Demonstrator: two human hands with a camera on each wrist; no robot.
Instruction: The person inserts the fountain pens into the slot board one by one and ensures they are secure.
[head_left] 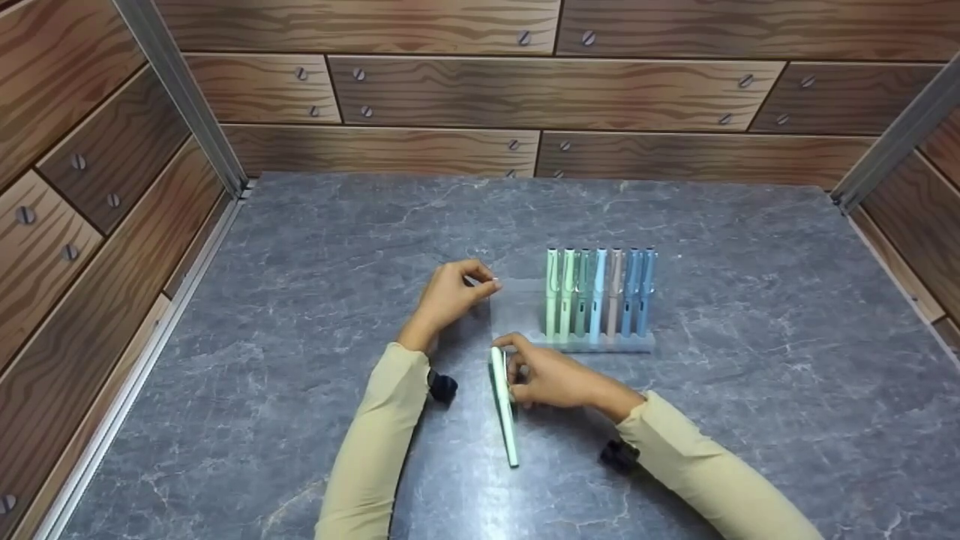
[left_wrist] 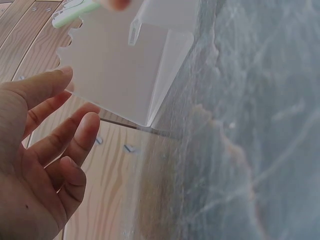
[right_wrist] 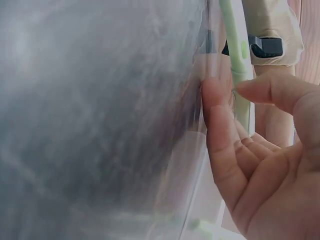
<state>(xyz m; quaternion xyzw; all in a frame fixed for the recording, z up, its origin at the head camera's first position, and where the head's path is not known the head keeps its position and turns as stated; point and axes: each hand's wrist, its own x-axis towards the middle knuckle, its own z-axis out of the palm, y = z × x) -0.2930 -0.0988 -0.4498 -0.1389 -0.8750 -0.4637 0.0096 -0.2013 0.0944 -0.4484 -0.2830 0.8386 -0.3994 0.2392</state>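
A clear pen rack (head_left: 517,309) stands on the table with several pens (head_left: 598,294) upright in its right part, in greens, blues and a greyish pink. My left hand (head_left: 455,292) pinches the rack's upper left corner; in the left wrist view the left thumb (left_wrist: 47,86) lies on the notched edge of the clear panel (left_wrist: 112,65). Just in front of the rack's left end, my right hand (head_left: 553,375) holds a pale green pen (head_left: 505,412) by its upper part, between thumb and fingers. The lower end of this pen points toward the front of the table.
Beneath everything lies a grey marbled tabletop (head_left: 322,240). Wood-patterned walls (head_left: 480,90) rise at the back and both sides, with metal posts (head_left: 187,97) at the corners. Each wrist carries a small black camera (head_left: 442,388) below the sleeve cuff.
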